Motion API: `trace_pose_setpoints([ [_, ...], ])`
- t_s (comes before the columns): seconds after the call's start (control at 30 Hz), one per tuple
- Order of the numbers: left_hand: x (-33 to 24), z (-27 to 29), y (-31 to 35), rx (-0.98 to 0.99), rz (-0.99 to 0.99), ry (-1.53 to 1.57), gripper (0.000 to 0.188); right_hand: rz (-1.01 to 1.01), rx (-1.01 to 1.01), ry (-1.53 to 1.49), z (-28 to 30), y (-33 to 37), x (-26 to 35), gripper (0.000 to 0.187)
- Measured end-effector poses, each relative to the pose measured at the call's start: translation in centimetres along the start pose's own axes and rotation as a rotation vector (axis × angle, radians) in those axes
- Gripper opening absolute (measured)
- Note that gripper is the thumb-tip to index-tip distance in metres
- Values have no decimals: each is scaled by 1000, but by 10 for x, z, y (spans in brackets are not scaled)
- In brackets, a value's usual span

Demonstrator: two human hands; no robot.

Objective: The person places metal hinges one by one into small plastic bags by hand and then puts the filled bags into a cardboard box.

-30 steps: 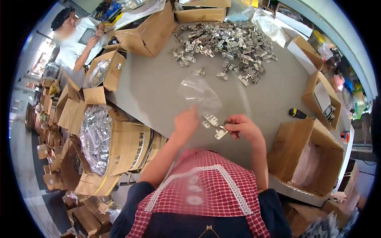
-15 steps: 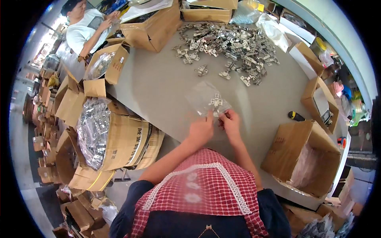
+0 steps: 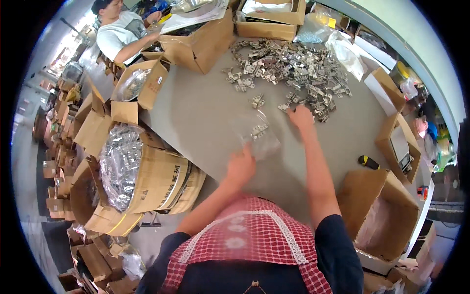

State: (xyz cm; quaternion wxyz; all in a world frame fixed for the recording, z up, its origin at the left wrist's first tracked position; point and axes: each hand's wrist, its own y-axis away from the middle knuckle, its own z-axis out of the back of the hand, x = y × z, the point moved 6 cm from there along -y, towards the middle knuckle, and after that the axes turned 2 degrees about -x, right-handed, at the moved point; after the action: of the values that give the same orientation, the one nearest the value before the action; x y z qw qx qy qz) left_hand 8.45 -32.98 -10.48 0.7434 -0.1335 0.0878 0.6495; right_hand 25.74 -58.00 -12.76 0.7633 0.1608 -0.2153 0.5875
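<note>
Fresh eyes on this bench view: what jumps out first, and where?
The big heap of silvery metal fittings at the far side of the grey table, with the right hand at its near edge. Next, the red checked apron at bottom centre; ahead of it, the left hand is at a clear bag with a fitting showing within its outline. Then the open carton of plastic-wrapped metal parts, left of the table.

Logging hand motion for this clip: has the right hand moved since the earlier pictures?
Yes: the right hand has gone forward, from beside the bag to the near edge of the metal pile.
</note>
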Motion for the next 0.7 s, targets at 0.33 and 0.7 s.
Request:
trace_pose_setpoints([
  [0.33, 31, 12, 0, 34, 153, 127, 46, 362, -293, 36, 36, 101, 8, 14],
  [0.7, 25, 5, 4, 7, 134, 186, 48, 491, -514, 127, 66, 190, -47, 19],
])
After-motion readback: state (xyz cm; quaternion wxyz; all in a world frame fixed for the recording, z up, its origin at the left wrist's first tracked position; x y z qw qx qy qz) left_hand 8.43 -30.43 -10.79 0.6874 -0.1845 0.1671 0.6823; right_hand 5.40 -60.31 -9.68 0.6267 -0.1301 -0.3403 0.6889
